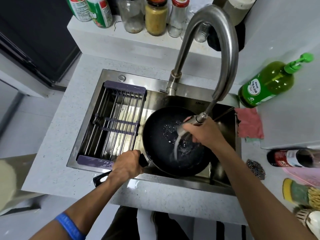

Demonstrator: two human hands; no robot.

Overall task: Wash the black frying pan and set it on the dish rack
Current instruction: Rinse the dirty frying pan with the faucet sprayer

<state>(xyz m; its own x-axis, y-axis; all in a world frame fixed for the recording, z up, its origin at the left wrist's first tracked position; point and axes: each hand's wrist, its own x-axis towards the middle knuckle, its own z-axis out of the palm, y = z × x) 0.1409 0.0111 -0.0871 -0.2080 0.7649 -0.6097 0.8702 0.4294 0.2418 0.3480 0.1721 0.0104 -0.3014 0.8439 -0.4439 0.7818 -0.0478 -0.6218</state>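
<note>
The black frying pan [159, 135] sits in the right half of the steel sink [223, 184], its handle pointing toward the front left. My left hand [126, 165] grips that handle at the sink's front rim. My right hand [202, 130] holds the pull-out spray head of the faucet [226, 49] over the pan. Water streams from the head onto the pan's inner surface and splashes there. The dish rack [114, 123], with steel bars and purple ends, spans the sink's left half and holds nothing.
A green soap pump bottle [266, 84] stands right of the sink, with a pink cloth [249, 123] on the rim. A steel scrubber [256, 168], a dark bottle [287, 157] and sponges [296, 192] lie at the front right. Jars and bottles [155, 16] line the back ledge.
</note>
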